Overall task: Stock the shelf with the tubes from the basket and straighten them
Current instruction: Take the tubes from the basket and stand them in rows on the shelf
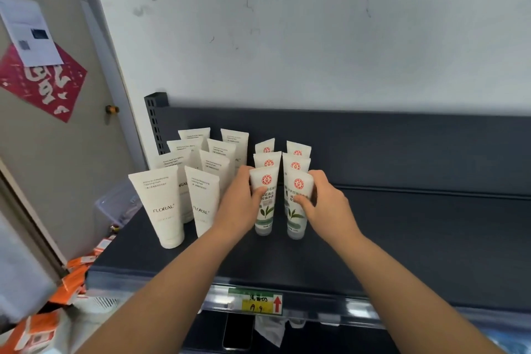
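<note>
Both arms reach in low over the front rail: left forearm and right forearm lie either side of the yellow-and-green paper price label clipped to the edge of the dark grey metal shelf. Beyond that label stand two short files of small white plastic tubes with a red round emblem and green leaf print. Each file is three deep, caps down and crimped ends up.

My left grip is wrapped round the front tube of the left file, thumb across its printed face and fingers reaching round behind it. My right grip pinches the front tube of the right file the same way, thumb on the face and fingers curled over its outer side. Each grip is on the tube nearer to it, so neither arm has to cross.

Both tubes have their long axis close to upright, with a bare strip of shelf between them. The left one stands almost straight beyond the label, the right one beyond it and to the right. I judge the next move turns on squaring these two faces toward the label and lining them up with the files behind. That calls for a small twist about the upright axis, not a lift.

Left of the label and beyond it, the taller white plastic FLORAL tubes stand just beside my left wrist, so a careless nudge could topple them. I cannot see the basket.
</note>
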A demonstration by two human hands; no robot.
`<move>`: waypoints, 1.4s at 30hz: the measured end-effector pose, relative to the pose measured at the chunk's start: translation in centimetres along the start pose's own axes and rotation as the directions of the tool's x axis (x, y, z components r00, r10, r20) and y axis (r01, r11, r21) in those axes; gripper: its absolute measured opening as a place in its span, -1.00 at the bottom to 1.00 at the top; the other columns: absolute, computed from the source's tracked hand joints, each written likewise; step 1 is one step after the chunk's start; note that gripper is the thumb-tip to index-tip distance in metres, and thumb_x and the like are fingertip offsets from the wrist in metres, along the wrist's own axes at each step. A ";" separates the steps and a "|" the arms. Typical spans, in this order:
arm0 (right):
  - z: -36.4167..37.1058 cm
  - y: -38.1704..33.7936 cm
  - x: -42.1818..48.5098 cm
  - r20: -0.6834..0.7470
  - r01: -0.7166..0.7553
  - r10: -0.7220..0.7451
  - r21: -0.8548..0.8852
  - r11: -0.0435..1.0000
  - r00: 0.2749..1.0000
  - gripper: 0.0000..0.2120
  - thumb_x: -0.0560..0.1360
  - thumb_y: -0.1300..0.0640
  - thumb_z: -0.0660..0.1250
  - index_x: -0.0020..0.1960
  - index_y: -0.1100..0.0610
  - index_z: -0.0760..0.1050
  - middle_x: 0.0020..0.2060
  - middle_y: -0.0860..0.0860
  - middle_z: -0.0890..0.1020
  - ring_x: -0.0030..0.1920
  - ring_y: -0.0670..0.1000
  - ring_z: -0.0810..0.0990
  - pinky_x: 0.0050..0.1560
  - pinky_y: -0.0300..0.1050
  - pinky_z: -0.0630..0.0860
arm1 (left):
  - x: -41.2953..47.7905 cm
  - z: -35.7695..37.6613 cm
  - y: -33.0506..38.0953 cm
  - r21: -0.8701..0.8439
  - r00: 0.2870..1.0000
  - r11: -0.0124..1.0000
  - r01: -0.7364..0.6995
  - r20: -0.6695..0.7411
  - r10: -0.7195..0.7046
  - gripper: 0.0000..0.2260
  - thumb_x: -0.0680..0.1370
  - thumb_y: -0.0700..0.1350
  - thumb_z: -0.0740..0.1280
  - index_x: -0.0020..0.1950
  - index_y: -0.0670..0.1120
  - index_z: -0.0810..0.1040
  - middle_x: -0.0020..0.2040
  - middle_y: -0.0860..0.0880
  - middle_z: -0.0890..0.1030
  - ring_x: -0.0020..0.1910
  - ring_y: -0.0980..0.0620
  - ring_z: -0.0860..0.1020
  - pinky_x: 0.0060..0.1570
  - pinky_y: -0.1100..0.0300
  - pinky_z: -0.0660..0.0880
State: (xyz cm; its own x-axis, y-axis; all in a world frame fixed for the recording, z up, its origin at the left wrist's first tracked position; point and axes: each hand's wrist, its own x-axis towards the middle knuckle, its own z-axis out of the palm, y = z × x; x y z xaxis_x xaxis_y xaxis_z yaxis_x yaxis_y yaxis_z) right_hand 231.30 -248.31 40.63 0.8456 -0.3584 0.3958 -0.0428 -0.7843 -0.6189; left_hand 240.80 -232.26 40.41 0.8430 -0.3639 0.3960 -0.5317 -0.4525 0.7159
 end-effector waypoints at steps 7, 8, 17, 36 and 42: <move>0.4 -0.2 0.3 0.019 0.000 0.000 0.005 1.000 1.000 -0.56 0.52 0.04 0.36 0.32 -0.02 0.27 -0.01 -0.04 0.61 -0.04 0.01 0.57 -0.09 -0.10 0.49 | -0.2 0.0 0.2 0.005 1.000 1.000 0.028 0.000 -0.028 -0.75 0.60 -0.11 0.30 0.24 -0.01 0.35 0.04 0.13 0.51 -0.02 0.16 0.50 -0.09 0.25 0.39; 0.3 -0.2 0.4 0.025 -0.002 0.001 0.012 1.000 1.000 -0.56 0.53 0.04 0.36 0.33 -0.02 0.27 -0.01 -0.04 0.61 -0.04 0.01 0.58 -0.08 -0.09 0.51 | -0.2 0.0 0.3 0.001 0.999 0.999 0.034 0.000 -0.034 -0.75 0.60 -0.11 0.30 0.25 -0.01 0.35 0.05 0.12 0.52 -0.01 0.16 0.50 -0.09 0.25 0.39; -0.9 -0.4 0.4 0.139 0.015 -0.022 0.052 0.999 0.990 -0.41 0.52 0.00 0.36 0.45 -0.06 0.15 0.11 -0.07 0.60 0.02 -0.07 0.59 0.00 -0.06 0.58 | -0.8 -0.3 1.2 -0.040 0.994 0.993 0.108 -0.010 -0.109 -0.67 0.52 -0.14 0.39 0.23 0.00 0.37 0.14 0.08 0.55 0.10 0.10 0.54 0.07 0.13 0.50; -5.3 -1.8 -3.5 0.144 0.302 -0.295 -0.032 0.953 0.945 -0.48 0.58 0.14 0.23 0.51 0.07 0.20 0.47 0.00 0.31 0.44 0.02 0.30 0.37 -0.06 0.32 | -10.2 -4.3 4.2 0.467 0.987 0.869 0.160 -0.061 -0.149 -0.42 0.56 -0.07 0.28 0.54 -0.04 0.13 0.46 -0.06 0.34 0.33 -0.08 0.44 0.23 0.02 0.43; -0.9 -6.2 -5.8 0.273 0.475 -0.459 0.006 0.880 0.846 -0.47 0.58 0.15 0.22 0.52 0.11 0.20 0.49 0.03 0.29 0.47 0.02 0.26 0.45 -0.07 0.23 | -15.7 -9.7 1.3 0.639 0.966 0.727 0.252 -0.118 -0.232 -0.46 0.54 -0.08 0.26 0.52 -0.01 0.22 0.56 0.03 0.17 0.47 0.00 0.28 0.36 0.03 0.36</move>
State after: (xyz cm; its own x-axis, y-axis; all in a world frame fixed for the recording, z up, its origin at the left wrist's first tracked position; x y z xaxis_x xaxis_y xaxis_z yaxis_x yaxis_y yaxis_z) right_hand 226.15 -241.87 42.76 0.8798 0.1949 0.4335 0.3674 -0.8575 -0.3601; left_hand 227.67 -219.23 40.73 0.9469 -0.1506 0.2840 -0.2254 -0.9409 0.2528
